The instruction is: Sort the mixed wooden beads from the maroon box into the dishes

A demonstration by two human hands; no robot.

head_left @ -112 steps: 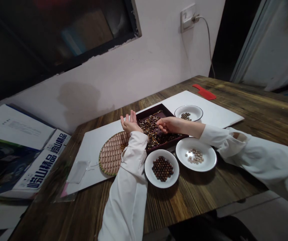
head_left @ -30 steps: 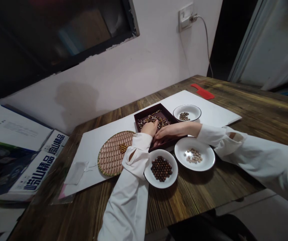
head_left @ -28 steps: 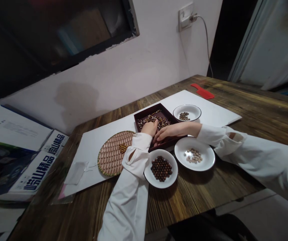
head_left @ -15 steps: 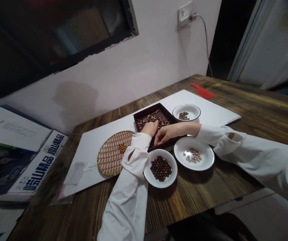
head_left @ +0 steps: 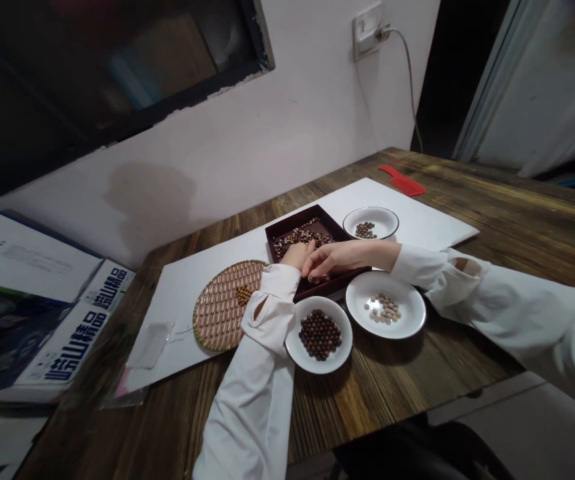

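Here we are at the dark red tray, a square with raised walls sitting on a white board, and the mixed beads lie loose inside it: small, round, mottled in brown, tan, cream and near-black, gathered thickly toward the far half, with a few strung out along the back wall. The left hand bends over the tray's left side, back upward, its fingers mostly hidden, so I cannot tell whether it grips anything. The right hand reaches in from the other side, fingers curled down and inward, close against the left; whether a bead is pinched there, I cannot tell. Around them stand 3 white bowls: dark brown beads in the near bowl, pale ones in the right-hand bowl, greenish-brown ones in the far bowl. Yellowish beads rest on the woven mat. And look at the change: 3.7 seconds ago the left palm was turned up, the hands well apart; 0.5 seconds ago the right fingertips dipped lower, and now they are raised beside the left thumb
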